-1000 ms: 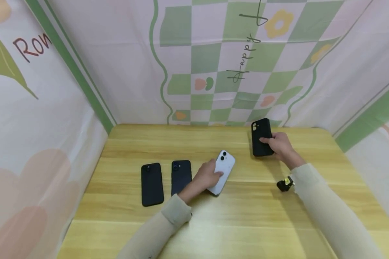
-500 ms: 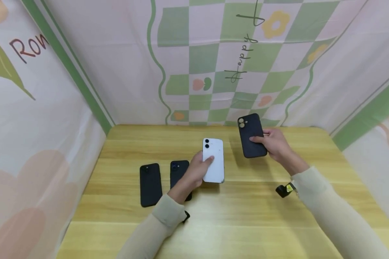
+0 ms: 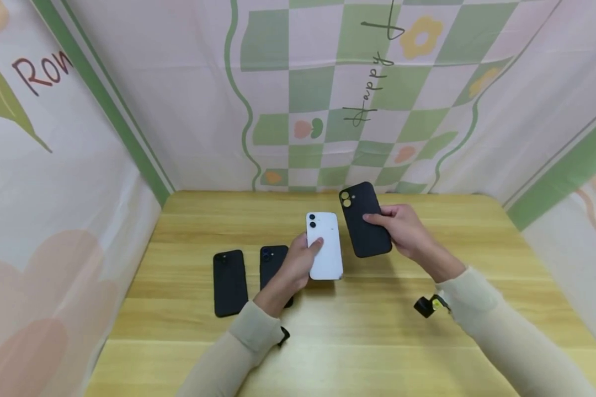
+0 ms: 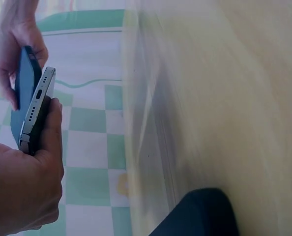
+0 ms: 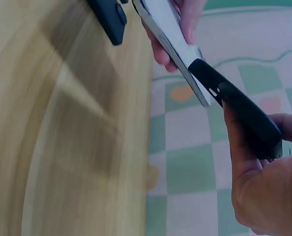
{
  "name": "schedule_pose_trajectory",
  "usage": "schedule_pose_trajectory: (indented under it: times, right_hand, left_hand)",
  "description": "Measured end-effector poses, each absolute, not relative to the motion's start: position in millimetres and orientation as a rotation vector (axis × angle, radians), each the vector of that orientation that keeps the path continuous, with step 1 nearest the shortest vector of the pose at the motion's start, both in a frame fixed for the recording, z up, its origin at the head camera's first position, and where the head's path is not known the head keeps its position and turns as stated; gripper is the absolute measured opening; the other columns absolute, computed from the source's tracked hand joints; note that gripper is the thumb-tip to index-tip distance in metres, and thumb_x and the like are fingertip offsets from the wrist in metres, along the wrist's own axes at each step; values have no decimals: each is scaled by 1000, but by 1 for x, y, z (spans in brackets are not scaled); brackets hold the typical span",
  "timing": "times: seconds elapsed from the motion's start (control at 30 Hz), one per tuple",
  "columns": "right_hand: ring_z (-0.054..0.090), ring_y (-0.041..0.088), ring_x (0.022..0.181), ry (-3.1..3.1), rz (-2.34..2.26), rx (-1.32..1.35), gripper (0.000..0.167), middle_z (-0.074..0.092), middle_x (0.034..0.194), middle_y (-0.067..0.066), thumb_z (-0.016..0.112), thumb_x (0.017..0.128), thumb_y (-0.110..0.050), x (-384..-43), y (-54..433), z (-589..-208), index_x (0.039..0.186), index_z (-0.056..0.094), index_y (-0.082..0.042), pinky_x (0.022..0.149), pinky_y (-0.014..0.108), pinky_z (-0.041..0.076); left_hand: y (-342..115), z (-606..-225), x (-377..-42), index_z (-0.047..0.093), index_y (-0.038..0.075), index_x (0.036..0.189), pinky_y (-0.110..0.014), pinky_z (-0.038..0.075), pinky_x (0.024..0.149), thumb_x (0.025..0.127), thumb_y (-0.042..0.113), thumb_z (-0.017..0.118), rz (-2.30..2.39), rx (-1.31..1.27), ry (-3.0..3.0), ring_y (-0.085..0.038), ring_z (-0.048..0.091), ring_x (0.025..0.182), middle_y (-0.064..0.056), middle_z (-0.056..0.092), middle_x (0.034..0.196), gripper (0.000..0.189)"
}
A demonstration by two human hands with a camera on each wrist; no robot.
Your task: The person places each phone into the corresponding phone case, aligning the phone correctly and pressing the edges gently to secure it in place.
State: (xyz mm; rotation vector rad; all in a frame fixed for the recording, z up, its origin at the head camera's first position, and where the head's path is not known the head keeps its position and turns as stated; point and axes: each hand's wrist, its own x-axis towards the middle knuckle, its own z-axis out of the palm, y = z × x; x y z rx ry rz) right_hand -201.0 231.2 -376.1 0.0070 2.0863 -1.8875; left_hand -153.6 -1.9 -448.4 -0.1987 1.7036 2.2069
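Observation:
My left hand (image 3: 298, 260) grips a white phone (image 3: 326, 251), its back with two camera lenses facing up and the thumb across it. The left wrist view shows the phone's bottom edge (image 4: 38, 101) with its charging port. In my right hand (image 3: 406, 231) is a black phone case (image 3: 365, 226); I can see through its camera cutouts, and the thumb lies on its back. Phone and case are held side by side above the table, close together in the head view. The fingers under both are mostly hidden in the head view.
On the wooden table (image 3: 377, 353), a black phone (image 3: 230, 284) lies at the left. Beside it is another dark phone (image 3: 272, 262), partly covered by my left hand and wrist. A patterned cloth backdrop (image 3: 347, 110) rises behind the table's far edge.
The left hand has lifted the white phone and turned it upright in view, slightly leftward. The right hand has brought the black case left, beside the phone.

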Motion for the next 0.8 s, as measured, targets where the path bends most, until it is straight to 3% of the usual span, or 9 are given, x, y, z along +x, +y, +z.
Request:
schedule_pose_trajectory:
  times: [0.17,0.33,0.5,0.8]
  right_hand:
    - [78,14,85,2099,-1861,-29,44,80,94,3,64,104,-4,-194,220,-377,134,54,25,75,31,65]
    - [78,12,86,2121,-1836,-42,41,80,97,6,64,104,-4,-190,211,-379,132,56,25,76,30,64]
    - [78,13,85,2139,-1825,-65,39,80,100,13,64,103,-3,-186,203,-380,131,58,24,75,30,65]
    - [76,11,91,2096,-1847,-111,44,75,116,22,63,101,2,-182,189,-384,138,53,23,79,29,64]
  left_hand:
    - [0,-448,-151,47,1,153,-43,58,99,113,16,49,2234,-166,1656,-29,67,117,-16,66,130,42]
    - [0,-446,-148,45,0,155,-46,57,103,113,16,48,2250,-144,1613,-30,66,121,-17,64,133,44]
    - [-3,-444,-145,45,2,154,-45,54,106,115,25,45,2262,-81,1551,-27,63,123,-15,63,137,45]
    - [-5,-441,-141,41,7,159,-46,38,123,117,40,29,2320,7,1448,-26,52,139,-12,55,150,55]
